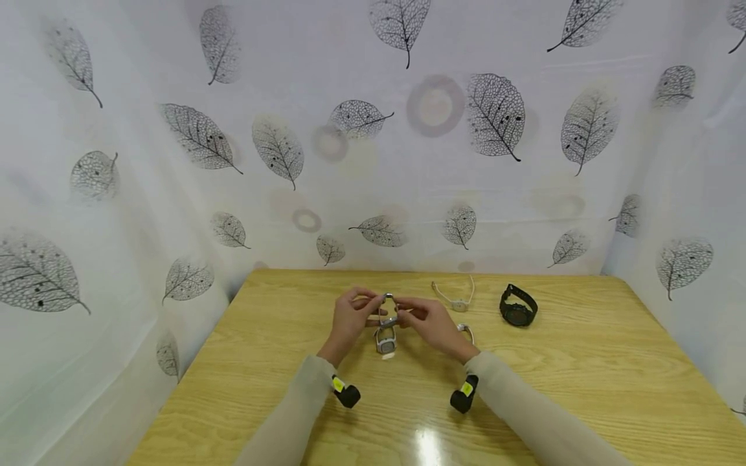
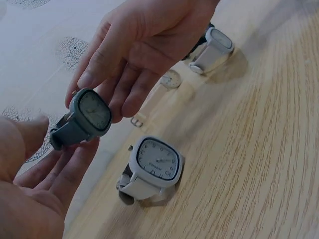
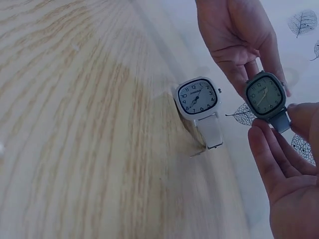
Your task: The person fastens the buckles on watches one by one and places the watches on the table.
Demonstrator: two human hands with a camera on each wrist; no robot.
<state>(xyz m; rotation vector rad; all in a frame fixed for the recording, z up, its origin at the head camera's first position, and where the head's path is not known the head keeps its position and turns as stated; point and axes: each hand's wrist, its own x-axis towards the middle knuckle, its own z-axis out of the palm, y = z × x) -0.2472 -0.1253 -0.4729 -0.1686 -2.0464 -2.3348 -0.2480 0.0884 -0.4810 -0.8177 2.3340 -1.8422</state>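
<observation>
A grey-green wristwatch (image 1: 388, 321) with a rounded square face is held up off the table between both hands. My left hand (image 1: 351, 318) pinches it from the left, and my right hand (image 1: 432, 325) grips it from the right with thumb and fingers. In the left wrist view the grey-green watch (image 2: 92, 113) has its strap bent into a loop. Just below the hands, a white wristwatch (image 1: 386, 345) of similar shape stands on the table, touched by neither hand. Its dial with black numerals shows clearly on the white watch (image 3: 198, 96) in the right wrist view.
Behind the right hand lies a slim pale watch (image 1: 460, 304) with its strap spread. A black watch (image 1: 517, 314) sits farther right. Another white watch (image 1: 464, 328) is partly hidden by the right wrist. A leaf-print curtain (image 1: 431, 194) hangs along the wooden table's (image 1: 583, 362) back edge.
</observation>
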